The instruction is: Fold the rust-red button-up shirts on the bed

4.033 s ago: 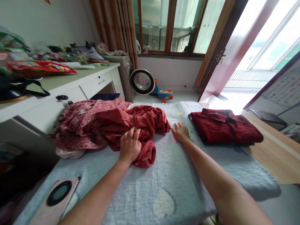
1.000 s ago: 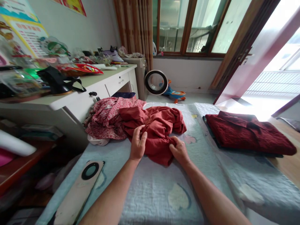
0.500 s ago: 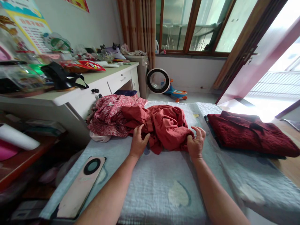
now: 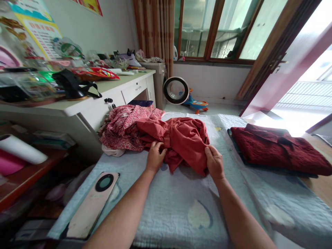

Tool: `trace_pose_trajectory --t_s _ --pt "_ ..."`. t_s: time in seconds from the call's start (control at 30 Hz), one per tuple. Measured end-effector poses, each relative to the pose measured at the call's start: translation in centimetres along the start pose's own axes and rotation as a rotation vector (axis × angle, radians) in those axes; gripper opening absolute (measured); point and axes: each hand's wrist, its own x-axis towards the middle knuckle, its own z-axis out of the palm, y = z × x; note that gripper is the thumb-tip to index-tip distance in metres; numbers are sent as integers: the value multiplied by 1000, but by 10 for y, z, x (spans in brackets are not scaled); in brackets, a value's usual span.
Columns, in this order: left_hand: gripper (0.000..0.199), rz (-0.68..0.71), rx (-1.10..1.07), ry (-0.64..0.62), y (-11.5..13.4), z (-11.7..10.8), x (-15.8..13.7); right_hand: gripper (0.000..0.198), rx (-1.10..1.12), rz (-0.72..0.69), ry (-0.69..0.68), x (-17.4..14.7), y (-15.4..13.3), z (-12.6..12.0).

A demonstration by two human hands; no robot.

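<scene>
A crumpled plain red garment (image 4: 185, 138) lies bunched on the pale blue bedcover (image 4: 176, 207); its exact kind is hidden by the folds. My right hand (image 4: 214, 160) grips its right edge between thumb and fingers, pulling the cloth there a little taut. At the garment's lower left, my left hand (image 4: 156, 155) pinches the cloth near a seamed band. Behind that hand, a red-and-white patterned garment (image 4: 124, 126) sits heaped, partly under the plain one. Off to the right rests a folded dark red garment (image 4: 277, 148).
A phone (image 4: 94, 204) lies face down on the bedcover at the left. A cluttered desk (image 4: 75, 109) runs along the left wall. Beyond the bed are an open-doored washing machine (image 4: 176, 90) and a blue-and-orange ride-on toy (image 4: 195, 103). An open door (image 4: 282, 65) stands at the right.
My right hand has closed on the garment's right edge and drawn it slightly toward me, spreading the folds there. My left hand stays nearly in place, its fingers lower on the cloth.
</scene>
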Motion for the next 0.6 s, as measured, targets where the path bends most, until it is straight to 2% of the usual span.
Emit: trace_pose_trajectory --t_s 0.1,0.23,0.33,0.4,0.47,0.53,0.6 --pt "13 -1 -45 107 2 -8 4 36 273 172 205 8 7 -11" --pt "16 -169 -274 403 -9 -19 11 33 467 299 406 21 25 -21" --pt "18 -222 -377 589 -25 -26 15 31 483 334 434 24 31 -23" --pt "30 -190 -293 678 -31 -30 16 30 479 337 411 24 31 -21" --pt "58 -142 -95 708 -28 -32 14 29 479 331 393 22 28 -19" --pt "79 -75 108 667 -17 -32 10 28 485 322 379 21 25 -18" --pt "76 18 219 563 -2 -29 5 29 483 296 360 20 22 -17"
